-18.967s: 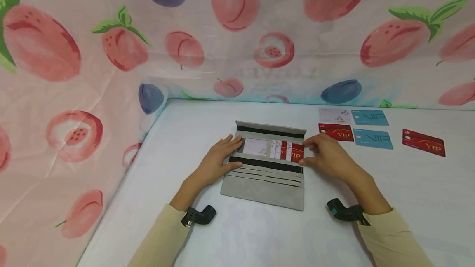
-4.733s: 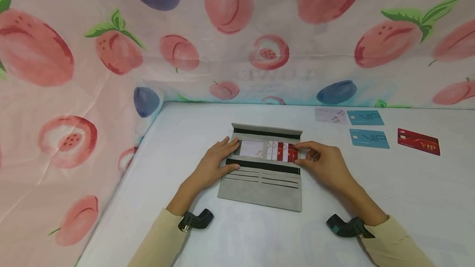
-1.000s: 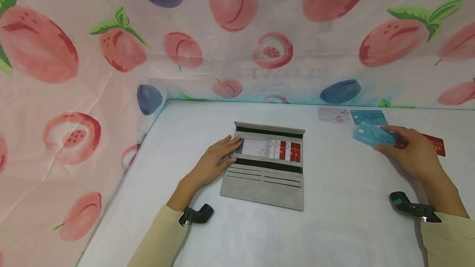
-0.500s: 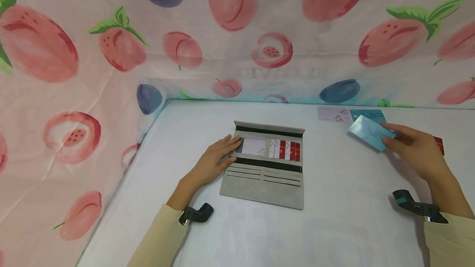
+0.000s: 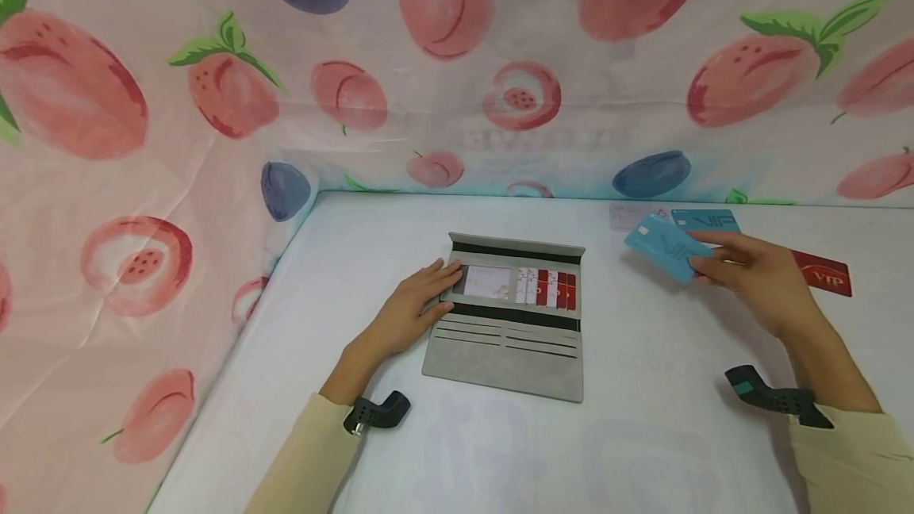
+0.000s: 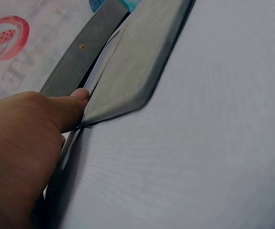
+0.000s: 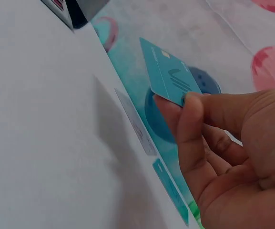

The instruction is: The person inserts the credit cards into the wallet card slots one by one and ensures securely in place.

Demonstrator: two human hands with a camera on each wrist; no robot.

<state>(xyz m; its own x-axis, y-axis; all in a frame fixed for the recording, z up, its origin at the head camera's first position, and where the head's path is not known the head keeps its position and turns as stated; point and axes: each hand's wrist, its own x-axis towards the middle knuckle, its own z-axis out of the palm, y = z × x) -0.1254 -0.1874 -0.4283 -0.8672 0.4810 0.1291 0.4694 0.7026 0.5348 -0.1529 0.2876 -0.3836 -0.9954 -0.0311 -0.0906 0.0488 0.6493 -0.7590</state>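
A grey wallet [image 5: 503,371] lies unfolded on the white table, with a pale card [image 5: 489,282] in its clear window and several red and pale cards [image 5: 548,289] overlapping in slots beside it. My left hand [image 5: 403,309] rests on the wallet's left edge, fingers extended; the left wrist view shows the thumb [image 6: 80,94] on that edge. Above the table to the right, my right hand [image 5: 767,280] pinches a blue VIP card [image 5: 664,247] by one end between thumb and fingers. In the right wrist view the held blue card [image 7: 168,71] is tilted, clear of the table.
At the back right lie a pale flowered card [image 5: 628,216], partly covered by the held card, and another blue VIP card [image 5: 707,220]. A red VIP card [image 5: 824,273] lies farther right, partly behind my right hand. A fruit-print cloth [image 5: 428,125] hangs behind the table.
Earlier, my right hand was at the wallet's slots, and a red card left the table group. It then picked up the front blue card and has moved left with it. My left hand stays on the wallet.
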